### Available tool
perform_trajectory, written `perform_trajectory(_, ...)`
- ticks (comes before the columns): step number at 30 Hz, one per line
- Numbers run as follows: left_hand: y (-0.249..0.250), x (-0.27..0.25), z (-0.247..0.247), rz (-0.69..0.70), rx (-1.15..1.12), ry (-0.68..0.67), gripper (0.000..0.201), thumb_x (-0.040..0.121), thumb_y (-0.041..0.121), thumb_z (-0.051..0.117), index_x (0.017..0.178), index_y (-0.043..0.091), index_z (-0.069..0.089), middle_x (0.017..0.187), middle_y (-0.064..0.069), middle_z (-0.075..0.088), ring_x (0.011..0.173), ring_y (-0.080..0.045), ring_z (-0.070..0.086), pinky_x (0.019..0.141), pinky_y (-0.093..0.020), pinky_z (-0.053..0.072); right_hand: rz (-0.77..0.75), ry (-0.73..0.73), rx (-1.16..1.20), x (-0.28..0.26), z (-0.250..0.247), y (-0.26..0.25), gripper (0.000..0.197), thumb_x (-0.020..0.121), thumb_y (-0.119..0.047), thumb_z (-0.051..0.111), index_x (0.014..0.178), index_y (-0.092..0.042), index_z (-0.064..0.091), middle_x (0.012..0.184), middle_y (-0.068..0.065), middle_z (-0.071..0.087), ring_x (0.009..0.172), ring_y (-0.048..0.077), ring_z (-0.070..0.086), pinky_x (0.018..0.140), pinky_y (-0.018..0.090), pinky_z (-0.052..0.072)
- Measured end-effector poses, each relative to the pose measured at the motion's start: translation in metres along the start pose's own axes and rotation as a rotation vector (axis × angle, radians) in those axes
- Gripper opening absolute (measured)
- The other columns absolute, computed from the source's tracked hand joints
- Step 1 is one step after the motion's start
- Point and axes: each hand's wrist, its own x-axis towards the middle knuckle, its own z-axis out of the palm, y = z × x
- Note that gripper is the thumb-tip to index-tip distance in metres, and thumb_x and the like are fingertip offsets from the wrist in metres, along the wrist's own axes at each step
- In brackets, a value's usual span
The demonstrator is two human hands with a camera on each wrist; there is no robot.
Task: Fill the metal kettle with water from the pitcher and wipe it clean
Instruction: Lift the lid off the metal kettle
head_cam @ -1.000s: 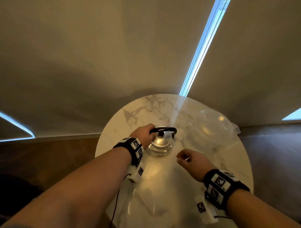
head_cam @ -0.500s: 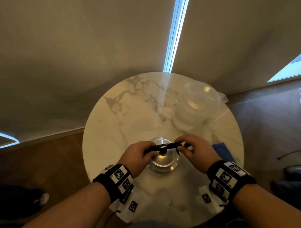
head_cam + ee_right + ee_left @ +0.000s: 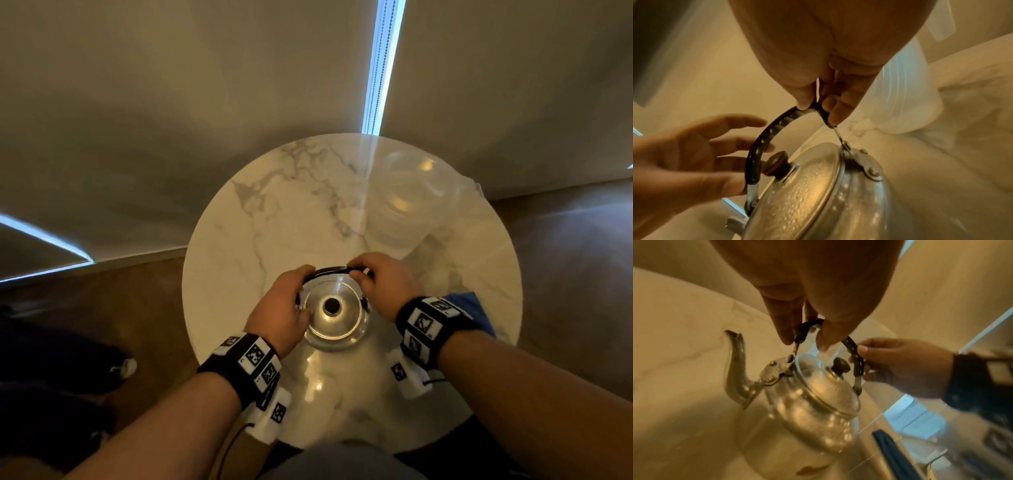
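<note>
The metal kettle (image 3: 334, 318) stands on the round marble table (image 3: 260, 219), lid on, dark knob (image 3: 331, 306) uppermost. Its black handle (image 3: 329, 271) leans toward the far side. My left hand (image 3: 284, 308) holds the spout end of the handle (image 3: 803, 331) loosely between thumb and fingers. My right hand (image 3: 383, 284) pinches the other end of the handle (image 3: 818, 107) between thumb and fingertips. The spout (image 3: 735, 368) points left. The clear pitcher (image 3: 407, 202) stands at the far right of the table, apart from both hands.
A blue cloth (image 3: 469, 305) lies at the table's right edge, partly under my right wrist. Pale blinds hang behind the table with a bright gap (image 3: 380, 65). Brown floor surrounds the table.
My right hand has come to the kettle handle and taken hold of it. The handle has swung from over the knob toward the far side. The kettle now sits nearer to me.
</note>
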Motion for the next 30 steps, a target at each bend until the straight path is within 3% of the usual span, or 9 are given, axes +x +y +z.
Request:
perform_trajectory(3, 0.000, -0.002, 0.002, 0.028, 0.151, -0.094, 0.097, 0.079, 0.023, 0.080, 0.162, 0.027, 0.030, 0.161, 0.003, 0.039, 0.144, -0.018, 0.048, 0.115, -0.036, 0.047, -0.006, -0.030, -0.053, 0.016, 0.003, -0.001, 0.018, 0.099, -0.031, 0.062, 0.112, -0.027, 0.075, 0.107, -0.004, 0.071, 0.093, 0.017, 0.065, 0.081, 0.030, 0.045)
perform_trajectory(8, -0.006, -0.006, 0.008, -0.041, 0.261, -0.187, 0.127, 0.073, 0.038, 0.088, 0.167, 0.017, 0.006, 0.175, -0.002, 0.010, 0.155, -0.025, 0.034, 0.123, -0.037, 0.038, 0.041, -0.110, -0.063, 0.029, 0.007, -0.015, 0.021, 0.100, -0.034, 0.062, 0.113, -0.026, 0.076, 0.112, -0.002, 0.075, 0.097, 0.018, 0.066, 0.085, 0.031, 0.050)
perform_trajectory(12, -0.013, -0.009, 0.012, -0.029, 0.227, -0.133, 0.123, 0.074, 0.040, 0.087, 0.166, 0.016, 0.010, 0.171, -0.002, 0.018, 0.151, -0.024, 0.039, 0.121, -0.035, 0.040, 0.055, -0.121, -0.122, 0.021, 0.008, -0.031, 0.027, 0.099, -0.034, 0.062, 0.124, -0.027, 0.070, 0.122, -0.002, 0.070, 0.105, 0.020, 0.066, 0.089, 0.033, 0.051)
perform_trajectory(15, -0.016, -0.008, 0.011, -0.012, 0.178, -0.112, 0.118, 0.073, 0.042, 0.086, 0.165, 0.019, 0.016, 0.166, -0.001, 0.027, 0.144, -0.025, 0.046, 0.116, -0.041, 0.046, -0.113, -0.074, -0.243, -0.011, 0.012, -0.039, 0.029, 0.095, -0.035, 0.063, 0.123, -0.027, 0.068, 0.121, -0.002, 0.065, 0.109, 0.022, 0.062, 0.090, 0.037, 0.050)
perform_trajectory(17, -0.019, -0.008, 0.009, -0.004, 0.181, -0.132, 0.119, 0.071, 0.042, 0.087, 0.164, 0.022, 0.016, 0.164, 0.000, 0.028, 0.141, -0.026, 0.049, 0.110, -0.045, 0.051, -0.161, -0.164, -0.270, -0.035, 0.022, -0.044, 0.032, 0.092, -0.034, 0.063, 0.123, -0.025, 0.067, 0.122, 0.000, 0.063, 0.110, 0.023, 0.059, 0.089, 0.035, 0.049)
perform_trajectory(19, -0.023, -0.008, 0.007, -0.016, 0.166, -0.144, 0.118, 0.071, 0.040, 0.087, 0.164, 0.025, 0.016, 0.162, 0.002, 0.031, 0.136, -0.024, 0.054, 0.102, -0.046, 0.056, -0.158, -0.216, -0.314, -0.047, 0.038, -0.048, 0.033, 0.091, -0.030, 0.063, 0.124, -0.022, 0.066, 0.123, 0.003, 0.061, 0.109, 0.025, 0.059, 0.086, 0.035, 0.049)
perform_trajectory(23, -0.031, -0.004, 0.007, -0.003, 0.141, -0.137, 0.113, 0.072, 0.046, 0.082, 0.162, 0.029, 0.016, 0.155, 0.002, 0.038, 0.117, -0.024, 0.067, 0.087, -0.045, 0.061, -0.115, -0.140, -0.360, -0.036, 0.056, -0.051, 0.022, 0.094, -0.021, 0.061, 0.114, -0.015, 0.069, 0.116, 0.006, 0.061, 0.103, 0.028, 0.060, 0.078, 0.030, 0.042)
perform_trajectory(28, -0.030, 0.000, 0.007, -0.009, 0.091, -0.130, 0.120, 0.071, 0.044, 0.087, 0.165, 0.022, 0.015, 0.153, -0.004, 0.040, 0.121, -0.026, 0.064, 0.091, -0.036, 0.056, -0.098, -0.135, -0.383, -0.028, 0.056, -0.058, 0.016, 0.091, -0.018, 0.063, 0.105, -0.014, 0.070, 0.111, 0.007, 0.063, 0.100, 0.027, 0.061, 0.081, 0.035, 0.049)
perform_trajectory(30, -0.031, 0.000, 0.008, 0.007, 0.096, -0.145, 0.119, 0.072, 0.045, 0.085, 0.164, 0.026, 0.013, 0.150, -0.002, 0.041, 0.117, -0.025, 0.066, 0.088, -0.036, 0.057, -0.077, -0.115, -0.384, -0.033, 0.054, -0.058, 0.018, 0.091, -0.020, 0.066, 0.108, -0.014, 0.071, 0.113, 0.007, 0.064, 0.102, 0.026, 0.061, 0.080, 0.031, 0.045)
